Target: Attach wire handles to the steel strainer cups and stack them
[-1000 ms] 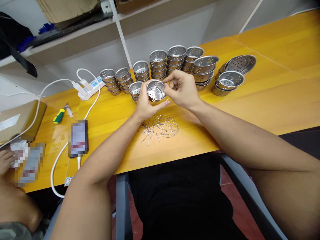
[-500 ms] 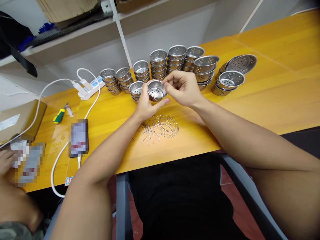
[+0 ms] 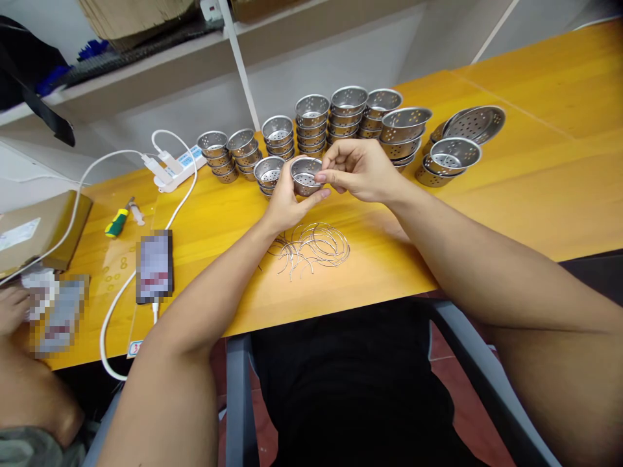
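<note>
A small perforated metal cup point(image 3: 304, 185) is tilted toward me above the table, with my left hand point(image 3: 286, 206) closed around its left side and underside. At the cup's right rim, my right hand point(image 3: 359, 170) has its fingers bent and its thumb against the edge. Whatever it pinches there is too small to make out. Just below both hands lies a loose pile of thin curved metal wires point(image 3: 324, 245). Behind my left hand stands a short stack of similar cups point(image 3: 268, 170), partly covered by it.
Several stacks of perforated cups point(image 3: 311, 120) line the back of the yellow table point(image 3: 511, 194), with wider strainers point(image 3: 474, 126) at right. To the left are a power strip point(image 3: 180, 170), white cables, a phone point(image 3: 154, 266), a screwdriver point(image 3: 117, 222) and another person's hand point(image 3: 12, 310).
My right thumb has shifted slightly inward and down along the cup's rim, and its fingers have curled differently. My left hand keeps its hold. The whole view has shifted a little.
</note>
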Motion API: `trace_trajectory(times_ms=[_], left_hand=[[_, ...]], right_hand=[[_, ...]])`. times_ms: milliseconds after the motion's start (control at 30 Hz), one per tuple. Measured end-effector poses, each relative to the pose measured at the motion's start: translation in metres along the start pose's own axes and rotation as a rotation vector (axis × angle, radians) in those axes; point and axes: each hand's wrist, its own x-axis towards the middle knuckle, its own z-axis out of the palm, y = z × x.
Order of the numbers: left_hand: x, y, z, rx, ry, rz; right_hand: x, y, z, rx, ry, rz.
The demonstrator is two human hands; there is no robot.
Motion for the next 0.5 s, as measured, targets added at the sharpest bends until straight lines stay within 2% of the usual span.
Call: trace_trajectory(times_ms=[200, 367, 500], left_hand=[[-0.001, 0.006, -0.006, 0.041, -0.033, -0.007], [-0.004, -0.008, -0.001, 0.029, 0.002, -0.021], [-0.005, -0.015, 0.002, 0.026, -0.018, -0.006]], right_hand=[[0.0, 0.004, 0.004, -0.027, 0.019, -0.009], [0.0, 0.006, 0.007, -0.045, 0.031, -0.004], [-0.001, 0.006, 0.008, -0.06, 0.046, -0.031]])
